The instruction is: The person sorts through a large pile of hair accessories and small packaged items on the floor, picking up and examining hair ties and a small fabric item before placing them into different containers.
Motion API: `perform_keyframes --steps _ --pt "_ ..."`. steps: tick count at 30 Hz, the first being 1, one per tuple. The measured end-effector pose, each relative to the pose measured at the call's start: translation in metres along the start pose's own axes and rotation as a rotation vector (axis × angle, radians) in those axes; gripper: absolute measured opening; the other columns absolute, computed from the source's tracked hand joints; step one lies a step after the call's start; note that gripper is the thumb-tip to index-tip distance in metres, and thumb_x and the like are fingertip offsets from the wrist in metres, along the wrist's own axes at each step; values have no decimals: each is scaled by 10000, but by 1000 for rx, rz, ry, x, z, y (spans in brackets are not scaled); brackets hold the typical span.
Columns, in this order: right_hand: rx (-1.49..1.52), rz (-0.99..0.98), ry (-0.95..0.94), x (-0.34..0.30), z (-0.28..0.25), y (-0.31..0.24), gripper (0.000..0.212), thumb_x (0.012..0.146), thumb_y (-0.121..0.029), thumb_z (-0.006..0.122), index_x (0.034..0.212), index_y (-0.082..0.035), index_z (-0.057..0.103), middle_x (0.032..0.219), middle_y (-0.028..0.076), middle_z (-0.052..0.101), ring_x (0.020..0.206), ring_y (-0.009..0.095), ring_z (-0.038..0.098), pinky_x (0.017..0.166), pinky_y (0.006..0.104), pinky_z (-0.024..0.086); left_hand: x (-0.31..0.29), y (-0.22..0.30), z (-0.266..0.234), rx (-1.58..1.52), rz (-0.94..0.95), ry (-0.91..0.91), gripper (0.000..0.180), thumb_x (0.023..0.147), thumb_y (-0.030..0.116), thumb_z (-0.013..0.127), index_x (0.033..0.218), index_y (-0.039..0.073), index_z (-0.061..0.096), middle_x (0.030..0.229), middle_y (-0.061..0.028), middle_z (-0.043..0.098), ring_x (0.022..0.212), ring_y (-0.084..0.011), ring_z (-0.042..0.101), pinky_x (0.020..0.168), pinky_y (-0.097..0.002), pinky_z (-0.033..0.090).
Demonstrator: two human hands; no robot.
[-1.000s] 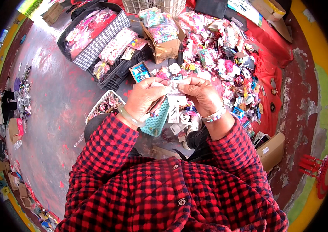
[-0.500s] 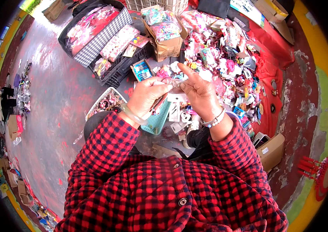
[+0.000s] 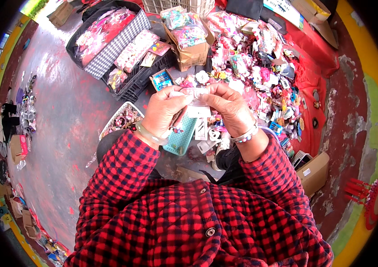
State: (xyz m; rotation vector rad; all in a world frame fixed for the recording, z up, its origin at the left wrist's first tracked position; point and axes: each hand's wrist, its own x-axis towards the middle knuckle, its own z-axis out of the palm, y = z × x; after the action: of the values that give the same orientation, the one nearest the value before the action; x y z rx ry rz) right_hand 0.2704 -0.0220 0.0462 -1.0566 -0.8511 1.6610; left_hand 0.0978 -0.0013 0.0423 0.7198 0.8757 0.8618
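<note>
My left hand (image 3: pixel 164 110) and my right hand (image 3: pixel 231 109) are raised close together, each pinching an end of a small clear plastic packet (image 3: pixel 195 94). What lies inside the packet is too small to make out. Below the left palm a narrow brownish-pink piece shows, and I cannot tell whether that hand holds it. Beneath the hands stands a teal plastic basket (image 3: pixel 181 139). White display cards (image 3: pixel 201 130) lie just to its right. To the left is a white basket (image 3: pixel 129 105) full of small hair accessories.
A large colourful heap of hair accessories (image 3: pixel 264 75) covers the red cloth (image 3: pixel 316 118) ahead and right. Far left of centre stand a black crate (image 3: pixel 129 86), a houndstooth box (image 3: pixel 120 44) and a cardboard box (image 3: pixel 189 58) with packets. Another carton (image 3: pixel 312 175) sits at right.
My right hand's raised index finger has come down, and its fingers now pinch the packet. The packet is spread flatter between both hands and looks whiter.
</note>
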Motion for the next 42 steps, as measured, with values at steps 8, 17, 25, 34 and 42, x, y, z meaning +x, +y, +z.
perform_keyframes --steps 8,17,25,34,42 --pt "73 65 -31 -1 -6 5 54 751 -50 625 801 -34 610 758 16 618 686 83 557 651 211 415 -2 -7 -2 66 6 -80 121 799 90 569 880 4 542 541 -23 505 355 -54 406 313 -193 294" --pt "184 -11 -213 0 -11 9 85 767 -38 619 845 -6 615 818 41 626 770 109 564 735 248 425 -8 7 -7 -104 -145 -188 139 791 103 604 892 25 550 581 -17 513 380 -58 431 321 -179 313" --pt "152 -1 -131 3 -9 10 113 795 -86 605 873 -7 623 813 30 621 759 98 558 718 232 426 -7 9 -12 -143 -131 -238 128 803 83 586 913 27 550 588 -17 514 396 -58 440 327 -178 309" --pt "69 -19 -17 1 -5 7 169 822 -150 586 883 0 634 789 31 626 716 89 561 680 230 440 -9 11 -9 -118 -124 -131 117 806 78 579 909 28 553 581 -8 522 393 -46 437 324 -185 306" --pt "-130 -48 -39 1 -6 1 129 823 -134 596 861 -17 633 764 0 610 711 69 532 670 208 416 -6 7 -9 -44 -120 -108 106 817 84 556 903 30 523 555 -22 483 370 -49 400 313 -166 296"
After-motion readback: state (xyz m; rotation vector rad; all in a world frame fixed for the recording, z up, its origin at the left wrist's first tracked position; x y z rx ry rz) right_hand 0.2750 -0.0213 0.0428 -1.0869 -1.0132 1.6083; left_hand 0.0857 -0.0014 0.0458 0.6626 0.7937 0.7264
